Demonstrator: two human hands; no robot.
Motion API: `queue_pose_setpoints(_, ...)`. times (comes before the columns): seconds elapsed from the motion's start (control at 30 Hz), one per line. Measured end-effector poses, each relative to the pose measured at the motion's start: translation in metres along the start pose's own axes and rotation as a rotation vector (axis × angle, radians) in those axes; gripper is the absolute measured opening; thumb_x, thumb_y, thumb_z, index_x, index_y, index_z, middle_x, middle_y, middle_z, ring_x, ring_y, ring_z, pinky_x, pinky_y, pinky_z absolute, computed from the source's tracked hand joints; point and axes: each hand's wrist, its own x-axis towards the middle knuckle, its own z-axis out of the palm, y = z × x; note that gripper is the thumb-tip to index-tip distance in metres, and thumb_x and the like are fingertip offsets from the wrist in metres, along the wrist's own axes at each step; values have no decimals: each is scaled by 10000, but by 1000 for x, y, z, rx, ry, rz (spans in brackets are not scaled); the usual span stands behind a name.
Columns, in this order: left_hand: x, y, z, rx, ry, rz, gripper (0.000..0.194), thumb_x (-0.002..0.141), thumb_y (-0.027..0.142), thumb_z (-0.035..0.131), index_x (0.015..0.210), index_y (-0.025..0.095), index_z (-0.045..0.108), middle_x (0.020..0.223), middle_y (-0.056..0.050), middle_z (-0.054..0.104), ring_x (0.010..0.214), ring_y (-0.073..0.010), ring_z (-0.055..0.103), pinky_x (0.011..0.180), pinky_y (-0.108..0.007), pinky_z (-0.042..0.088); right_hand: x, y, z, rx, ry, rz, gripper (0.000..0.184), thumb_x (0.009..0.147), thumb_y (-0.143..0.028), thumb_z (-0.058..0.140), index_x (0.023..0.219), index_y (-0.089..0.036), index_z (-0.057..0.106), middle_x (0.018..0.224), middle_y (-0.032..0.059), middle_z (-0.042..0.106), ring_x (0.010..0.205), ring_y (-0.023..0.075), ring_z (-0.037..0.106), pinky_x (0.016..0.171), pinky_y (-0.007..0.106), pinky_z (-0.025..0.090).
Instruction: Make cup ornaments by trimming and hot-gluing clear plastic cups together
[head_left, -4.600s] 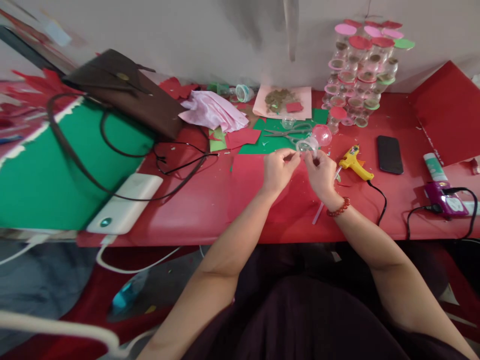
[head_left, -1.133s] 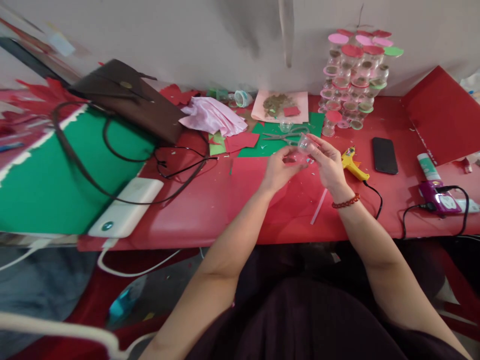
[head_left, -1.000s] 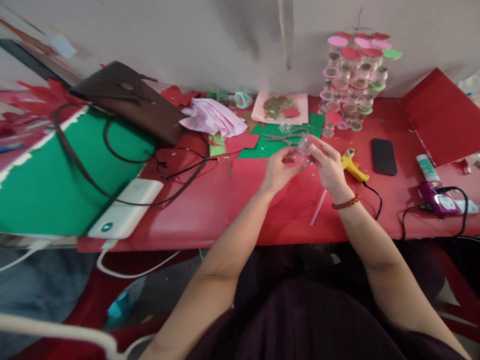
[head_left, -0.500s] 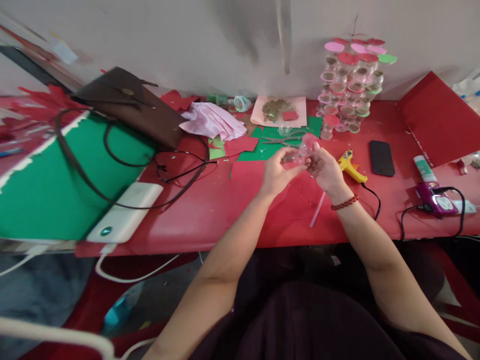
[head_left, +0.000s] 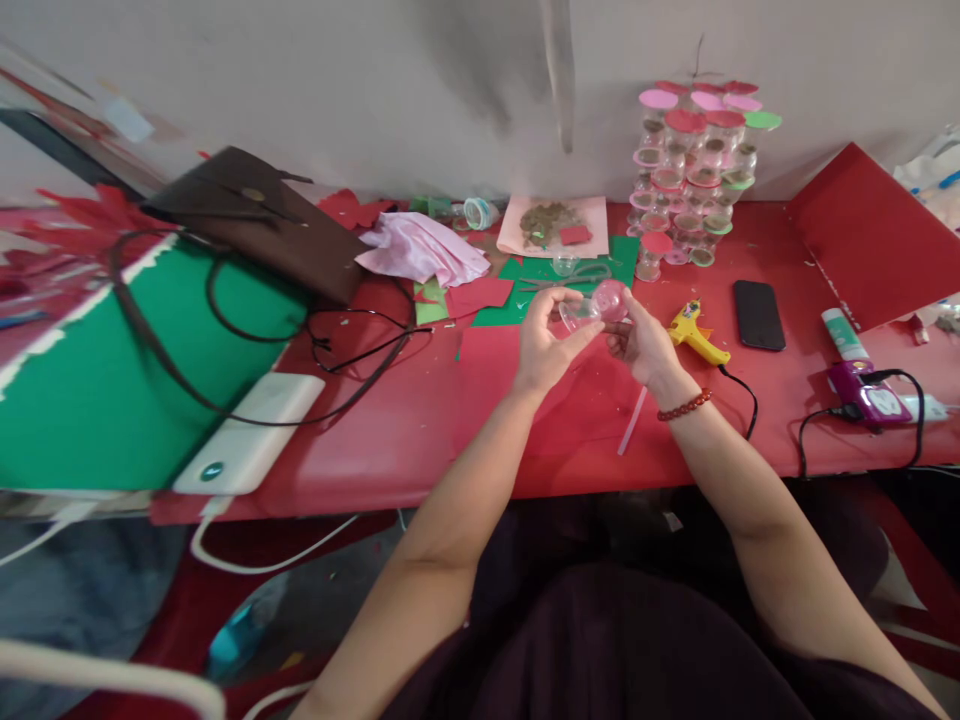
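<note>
My left hand [head_left: 541,350] is closed around a small clear plastic cup [head_left: 576,314], its wide rim turned to the left. In my right hand [head_left: 646,345], which wears a beaded bracelet, the fingers grip a second small cup [head_left: 609,298] with a pinkish-red round end. The two cups meet between my hands; whether they are joined I cannot tell. Behind them, scissors [head_left: 556,281] and another clear cup [head_left: 564,263] lie on green paper [head_left: 495,314]. A yellow glue gun [head_left: 699,335] rests just right of my right hand.
A tower of clear cups with coloured discs [head_left: 686,190] stands at the back right. Nearby are a phone [head_left: 759,315], red card [head_left: 870,240] and a purple plug adapter [head_left: 870,393]. To the left lie a brown bag [head_left: 292,225], pink cloth [head_left: 424,248] and a white power bank [head_left: 251,435].
The cup in my right hand has come down slightly and tilted toward the one in my left. My hands have shifted a little left in the view.
</note>
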Motion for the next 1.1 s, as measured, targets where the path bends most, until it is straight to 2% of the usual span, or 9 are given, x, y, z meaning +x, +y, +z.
queue_pose_setpoints(0.13, 5, -3, -1, -169, -14, -128, 449, 698, 430, 869, 1028, 251, 624, 1100, -41, 709, 1034, -208, 666, 974, -373, 513, -4, 5, 4, -2, -32, -47, 406, 955, -659, 586, 950, -256, 639, 700, 4, 767, 482, 105, 582, 510, 245, 445)
queue_pose_setpoints(0.33, 9, -8, -6, -352, -95, -212, 450, 684, 393, 877, 1041, 269, 633, 1217, -52, 717, 1103, -218, 685, 994, -400, 553, -7, 6, 4, -14, -99, -69, 470, 927, -720, 566, 929, -256, 639, 710, 8, 756, 521, 116, 606, 537, 253, 450)
queue_pose_setpoints(0.47, 10, -9, -9, -417, -109, -249, 494, 656, 396, 898, 1075, 281, 664, 1285, -65, 727, 1145, -231, 695, 983, -390, 570, -7, 5, 4, 19, -124, -55, 434, 965, -676, 541, 932, -254, 637, 717, 6, 763, 510, 110, 610, 531, 242, 448)
queue_pose_setpoints(0.6, 11, -12, -11, -415, -87, -269, 590, 643, 487, 909, 1147, 287, 676, 1312, -74, 730, 1200, -245, 687, 1010, -395, 558, -7, 4, 4, 24, -124, 7, 397, 994, -631, 534, 922, -247, 606, 708, 13, 771, 478, 106, 599, 514, 229, 442)
queue_pose_setpoints(0.73, 12, -16, -10, -409, -63, -336, 643, 698, 643, 834, 1211, 290, 676, 1385, -90, 701, 1266, -281, 665, 983, -407, 555, -9, 6, 5, -13, -159, 28, 404, 1006, -635, 507, 947, -244, 589, 701, 19, 776, 469, 114, 607, 514, 231, 450)
queue_pose_setpoints(0.83, 12, -16, -9, -479, -84, -433, 722, 713, 718, 781, 1291, 303, 654, 1431, -100, 678, 1232, -307, 685, 884, -401, 579, -13, 7, 7, -102, -203, 10, 383, 1018, -618, 502, 970, -247, 586, 666, -3, 756, 441, 110, 594, 492, 222, 430)
queue_pose_setpoints(0.93, 12, -13, -9, -519, -97, -461, 689, 742, 693, 769, 1289, 294, 648, 1398, -100, 693, 1211, -285, 693, 882, -379, 579, -17, 4, 11, -259, -207, -14, 291, 1056, -521, 484, 987, -252, 571, 606, -38, 706, 388, 88, 541, 454, 198, 368)
queue_pose_setpoints(1.03, 11, -8, -10, -560, -53, -492, 605, 787, 628, 757, 1260, 263, 659, 1346, -94, 716, 1190, -246, 695, 867, -325, 565, -20, -6, 11, -494, -157, -56, 172, 1073, -381, 466, 1076, -238, 561, 585, -47, 676, 383, 88, 512, 453, 202, 353)
queue_pose_setpoints(1.1, 11, -4, -10, -578, -27, -531, 558, 808, 578, 755, 1244, 241, 665, 1292, -92, 738, 1139, -225, 706, 821, -291, 552, -21, -15, 3, -691, -82, -157, 147, 1039, -300, 507, 1146, -222, 570, 599, -49, 662, 425, 105, 533, 495, 223, 400)
